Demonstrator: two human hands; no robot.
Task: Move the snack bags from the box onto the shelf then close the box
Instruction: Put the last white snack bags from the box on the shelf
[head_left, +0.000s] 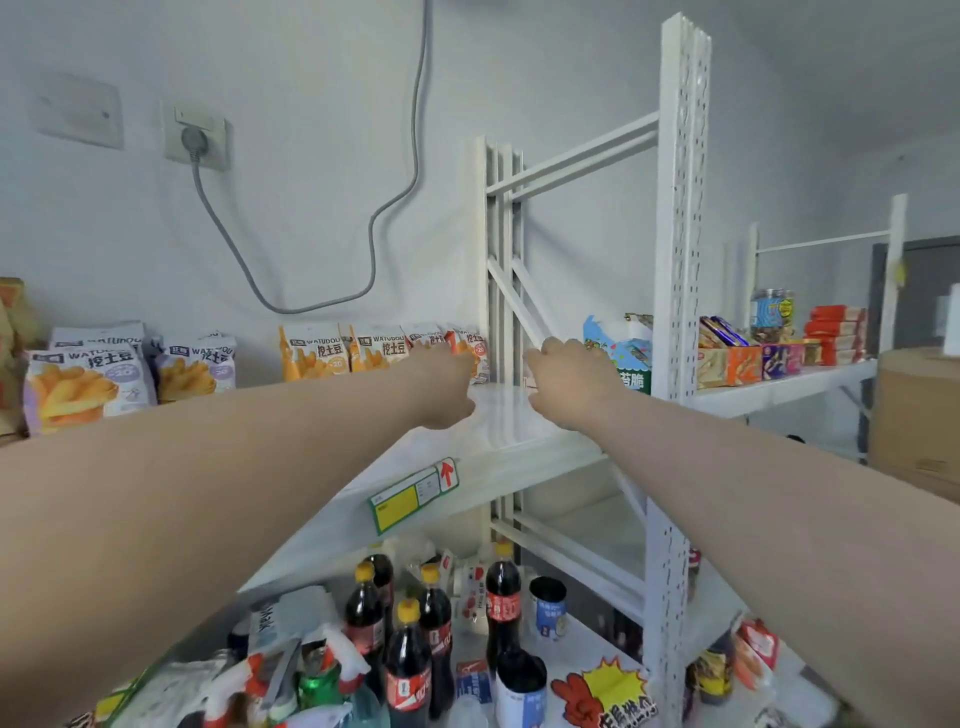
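Placing step: left hand (447, 384) against orange snack bags (363, 353) on shelf (498, 431), centre frame; right hand (566, 379) beside. Fingers curl away, grip unclear. Box out of view; next probably fetch more.

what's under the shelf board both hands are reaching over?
Cola bottles, two cans and a spray bottle stand on the lower shelf. The left arm covers that shelf's left end, and the board itself hides the back.

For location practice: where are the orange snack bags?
Head view, centre-left: orange snack bags on the upper shelf, right of the purple snack bags, left hand at their right end.
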